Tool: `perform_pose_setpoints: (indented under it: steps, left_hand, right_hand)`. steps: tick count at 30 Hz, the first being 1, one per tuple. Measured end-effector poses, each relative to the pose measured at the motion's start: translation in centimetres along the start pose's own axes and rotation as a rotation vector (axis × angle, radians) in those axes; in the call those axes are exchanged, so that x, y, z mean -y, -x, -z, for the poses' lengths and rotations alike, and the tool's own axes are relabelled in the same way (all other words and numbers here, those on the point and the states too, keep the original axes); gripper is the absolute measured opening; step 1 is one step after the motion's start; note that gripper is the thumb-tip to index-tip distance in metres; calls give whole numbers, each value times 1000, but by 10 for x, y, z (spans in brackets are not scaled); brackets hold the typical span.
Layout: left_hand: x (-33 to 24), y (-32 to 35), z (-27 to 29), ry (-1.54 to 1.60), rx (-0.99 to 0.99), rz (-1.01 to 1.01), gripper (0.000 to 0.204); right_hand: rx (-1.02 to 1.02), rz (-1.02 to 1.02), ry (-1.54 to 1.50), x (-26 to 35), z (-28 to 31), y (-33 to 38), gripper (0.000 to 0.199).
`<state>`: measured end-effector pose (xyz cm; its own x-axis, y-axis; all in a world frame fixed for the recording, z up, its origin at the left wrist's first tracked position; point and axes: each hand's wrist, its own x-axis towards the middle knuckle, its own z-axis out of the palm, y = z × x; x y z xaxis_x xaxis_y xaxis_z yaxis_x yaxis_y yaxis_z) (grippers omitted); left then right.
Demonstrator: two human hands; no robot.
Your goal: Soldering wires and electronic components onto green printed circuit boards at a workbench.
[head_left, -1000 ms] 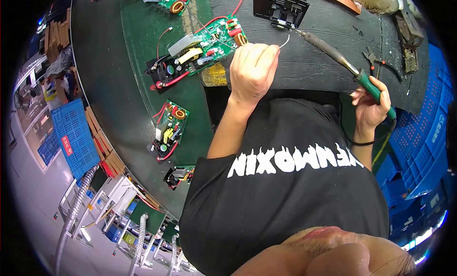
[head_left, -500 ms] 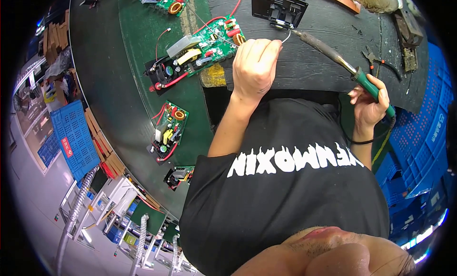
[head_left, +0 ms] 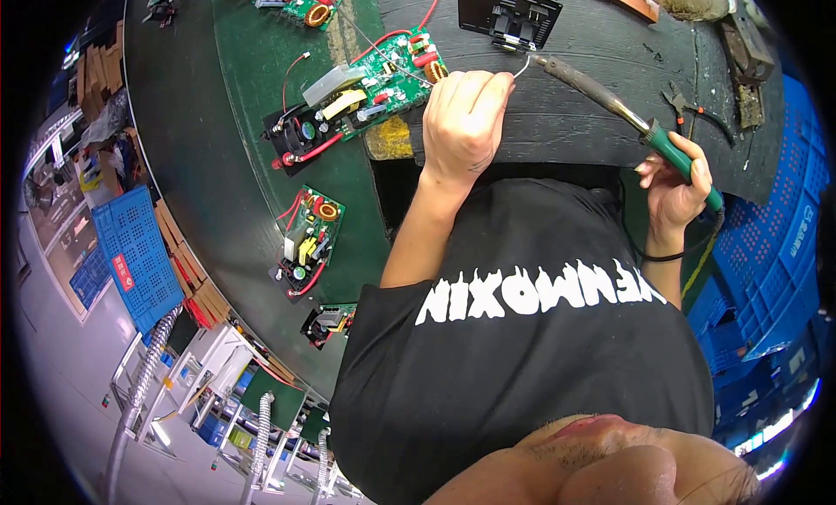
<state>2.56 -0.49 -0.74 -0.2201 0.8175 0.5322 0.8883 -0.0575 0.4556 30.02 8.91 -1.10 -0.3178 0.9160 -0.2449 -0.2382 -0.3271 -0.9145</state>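
Observation:
My right hand (head_left: 677, 190) is closed round the green handle of a soldering iron (head_left: 601, 92). Its tip reaches the lower edge of a black slotted panel (head_left: 492, 9), by small metal contacts; whether it touches them I cannot tell. My left hand (head_left: 464, 117) pinches a thin solder wire (head_left: 524, 67), whose bent end runs up to the iron's tip. The wire's other part trails off to the upper left, across a green circuit board (head_left: 396, 78) with red leads, a yellow transformer and a copper coil. My left fingers lie just right of that board.
More circuit boards (head_left: 315, 231) lie on the green bench top (head_left: 235, 131) at left. Cutting pliers (head_left: 697, 113) with orange and black handles rest on the black work surface (head_left: 592, 139), near a metal block (head_left: 746, 57). Blue crates (head_left: 784, 218) stand at right.
Both hands and the iron stay almost in place; my left hand has shifted very slightly left. At the top left, a small part on the dark strip has come further into view.

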Motion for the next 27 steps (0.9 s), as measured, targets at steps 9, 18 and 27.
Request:
perform_pose_setpoints:
  steps: [9,18,27]
  left_hand:
    - [3,8,8,-1,0,13,18]
    - [0,7,11,2,-6,45,18]
    - [-5,-6,3,52,-70,38,20]
  right_hand:
    - [-8,-1,7,1,-1,1,54]
    - [12,22,-48,4,8,1,53]
    - [-16,15,-72,5,9,-3,53]
